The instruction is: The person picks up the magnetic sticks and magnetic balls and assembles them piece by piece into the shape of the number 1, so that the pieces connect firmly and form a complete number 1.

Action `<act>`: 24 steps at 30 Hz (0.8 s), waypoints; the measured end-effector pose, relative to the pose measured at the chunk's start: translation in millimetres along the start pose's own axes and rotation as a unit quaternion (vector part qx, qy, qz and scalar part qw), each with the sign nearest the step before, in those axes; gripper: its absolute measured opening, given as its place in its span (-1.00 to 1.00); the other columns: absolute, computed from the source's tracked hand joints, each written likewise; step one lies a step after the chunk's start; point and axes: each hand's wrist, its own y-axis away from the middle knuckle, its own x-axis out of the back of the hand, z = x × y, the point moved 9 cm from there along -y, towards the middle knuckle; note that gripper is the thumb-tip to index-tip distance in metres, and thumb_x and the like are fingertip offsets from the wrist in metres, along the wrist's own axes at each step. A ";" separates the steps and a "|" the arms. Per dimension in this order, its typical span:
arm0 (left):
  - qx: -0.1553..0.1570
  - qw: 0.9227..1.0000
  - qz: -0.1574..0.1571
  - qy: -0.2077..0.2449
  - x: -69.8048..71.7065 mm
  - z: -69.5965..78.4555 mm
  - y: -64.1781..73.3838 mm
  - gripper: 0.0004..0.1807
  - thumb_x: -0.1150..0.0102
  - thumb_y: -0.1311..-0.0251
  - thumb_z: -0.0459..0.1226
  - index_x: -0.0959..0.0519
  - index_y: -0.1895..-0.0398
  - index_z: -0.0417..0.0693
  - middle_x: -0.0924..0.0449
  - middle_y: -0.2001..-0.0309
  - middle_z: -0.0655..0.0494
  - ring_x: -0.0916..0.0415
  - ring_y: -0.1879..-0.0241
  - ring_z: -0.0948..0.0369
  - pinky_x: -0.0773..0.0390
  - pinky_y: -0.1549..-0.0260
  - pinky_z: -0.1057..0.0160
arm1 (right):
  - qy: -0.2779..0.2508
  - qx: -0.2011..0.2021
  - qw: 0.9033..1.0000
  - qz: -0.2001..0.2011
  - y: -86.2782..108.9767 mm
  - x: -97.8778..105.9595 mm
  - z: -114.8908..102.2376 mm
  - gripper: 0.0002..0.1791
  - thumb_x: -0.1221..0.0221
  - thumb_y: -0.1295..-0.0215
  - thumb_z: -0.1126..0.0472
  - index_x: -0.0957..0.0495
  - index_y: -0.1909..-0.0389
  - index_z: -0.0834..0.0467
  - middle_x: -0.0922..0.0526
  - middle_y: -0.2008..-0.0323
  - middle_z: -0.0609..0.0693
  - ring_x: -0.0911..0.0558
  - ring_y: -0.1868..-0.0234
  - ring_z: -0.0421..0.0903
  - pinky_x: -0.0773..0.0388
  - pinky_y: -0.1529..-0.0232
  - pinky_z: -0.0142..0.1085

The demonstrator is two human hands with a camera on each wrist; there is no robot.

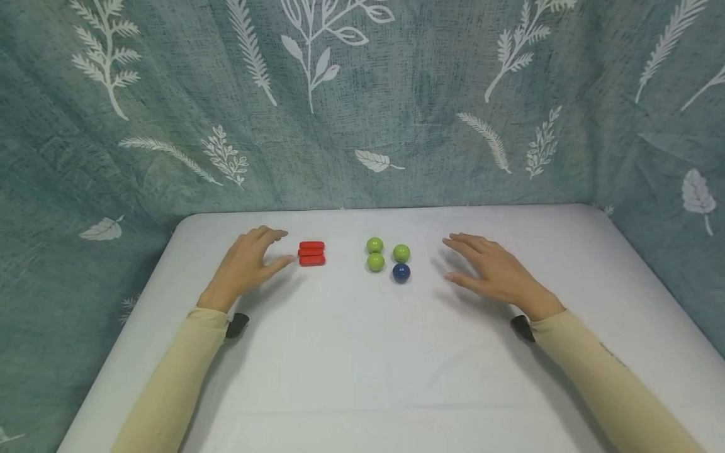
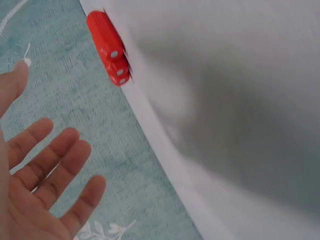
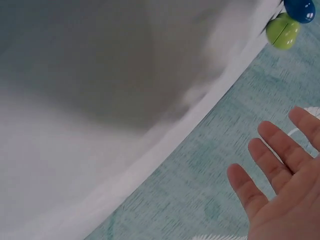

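My left hand [image 1: 247, 263] hovers above the table's left side, thumb and fingers spread and nothing in them. Just right of its thumb lie three short red rod-shaped pieces [image 1: 311, 253], side by side; in the left wrist view the red pieces [image 2: 106, 37] show small pale spots on their ends. Three shiny green balls [image 1: 376, 262] and one dark blue ball [image 1: 401, 272] form a loose cluster near the middle. In the right wrist view a green ball [image 3: 283, 32] has a seam line. To the cluster's right, my right hand [image 1: 494, 269] is held with straight, empty fingers.
A white cloth covers the table [image 1: 362, 358], whose far edge lies close behind the pieces. Behind and beside it hangs a teal curtain [image 1: 362, 132] with white leaf prints. A dark wrist device [image 1: 238, 325] sits beneath the left cuff, another dark device [image 1: 522, 328] beneath the right.
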 end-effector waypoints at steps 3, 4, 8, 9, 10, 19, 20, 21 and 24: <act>0.013 0.999 -0.018 0.047 -8.9 0.0 -2.4 -0.41 -0.38 -0.13 -0.01 -0.52 -0.17 -0.10 -0.60 0.01 -0.04 -0.55 0.06 0.05 -0.53 0.08 -0.01 | -0.016 0.005 1.000 -0.003 -3.9 -3.6 -5.9 -0.27 -0.23 -0.29 -0.16 -0.31 -0.41 0.03 -0.36 -0.38 0.10 -0.34 -0.38 0.13 -0.30 -0.28 0.16; 0.019 0.997 -0.025 0.064 -12.0 -0.3 -3.2 -0.40 -0.39 -0.11 -0.02 -0.53 -0.17 -0.08 -0.60 0.02 -0.03 -0.55 0.06 0.06 -0.54 0.08 -0.01 | -0.022 0.004 1.000 -0.003 -5.2 -4.4 -7.4 -0.26 -0.23 -0.28 -0.17 -0.31 -0.42 0.00 -0.37 -0.37 0.08 -0.35 -0.38 0.11 -0.31 -0.28 0.14; 0.035 0.992 -0.048 0.115 -23.3 -1.2 -8.6 -0.43 -0.45 -0.07 -0.08 -0.56 -0.15 -0.05 -0.62 0.04 -0.01 -0.55 0.08 0.09 -0.56 0.05 0.00 | -0.035 0.007 0.999 0.000 -10.6 -5.8 -12.9 -0.25 -0.26 -0.25 -0.18 -0.31 -0.42 -0.06 -0.42 -0.33 0.03 -0.39 -0.34 0.08 -0.33 -0.28 0.11; 0.035 0.990 -0.052 0.123 -25.6 -0.9 -10.0 -0.45 -0.45 -0.06 -0.10 -0.57 -0.13 -0.04 -0.62 0.05 -0.01 -0.55 0.09 0.08 -0.56 0.05 0.00 | -0.037 0.009 0.999 0.000 -11.8 -6.1 -14.0 -0.25 -0.26 -0.25 -0.18 -0.31 -0.41 -0.06 -0.43 -0.32 0.03 -0.40 -0.33 0.08 -0.34 -0.27 0.11; 0.036 0.990 -0.056 0.128 -27.5 -0.5 -11.4 -0.47 -0.46 -0.06 -0.12 -0.58 -0.12 -0.04 -0.62 0.06 -0.01 -0.55 0.10 0.08 -0.57 0.06 0.01 | -0.037 0.009 0.999 0.000 -13.0 -6.7 -14.7 -0.25 -0.26 -0.25 -0.18 -0.30 -0.42 -0.07 -0.45 -0.30 0.03 -0.41 -0.31 0.09 -0.35 -0.27 0.11; 0.035 0.987 -0.084 0.132 -40.3 2.7 -22.3 -0.54 -0.48 0.00 -0.18 -0.66 -0.03 -0.01 -0.66 0.15 0.06 -0.55 0.19 0.13 -0.55 0.17 0.13 | -0.053 0.011 0.998 -0.026 -23.0 -16.8 -23.5 -0.26 -0.22 -0.26 -0.23 -0.27 -0.44 -0.16 -0.59 -0.07 0.04 -0.54 -0.10 0.05 -0.44 -0.17 0.06; 0.035 0.987 -0.089 0.131 -42.1 2.9 -23.4 -0.54 -0.49 0.00 -0.19 -0.67 -0.03 -0.01 -0.65 0.17 0.06 -0.54 0.21 0.13 -0.55 0.18 0.14 | -0.055 0.011 0.998 -0.029 -24.1 -18.1 -24.6 -0.26 -0.22 -0.26 -0.23 -0.27 -0.43 -0.16 -0.60 -0.04 0.04 -0.55 -0.07 0.04 -0.45 -0.15 0.05; 0.037 0.986 -0.096 0.131 -44.3 2.8 -24.3 -0.55 -0.49 0.00 -0.19 -0.67 -0.03 0.00 -0.65 0.18 0.07 -0.54 0.22 0.14 -0.54 0.19 0.16 | -0.055 0.012 0.998 -0.032 -25.0 -19.5 -25.7 -0.26 -0.21 -0.26 -0.24 -0.28 -0.43 -0.16 -0.60 -0.02 0.03 -0.56 -0.04 0.03 -0.47 -0.11 0.03; 0.037 0.984 -0.110 0.134 -49.2 3.1 -25.9 -0.56 -0.49 0.00 -0.22 -0.68 -0.03 0.04 -0.65 0.21 0.11 -0.53 0.24 0.15 -0.53 0.22 0.19 | -0.054 0.014 0.998 -0.042 -27.5 -23.3 -28.7 -0.26 -0.21 -0.26 -0.25 -0.28 -0.43 -0.17 -0.61 0.05 0.00 -0.58 0.02 0.01 -0.49 -0.06 -0.01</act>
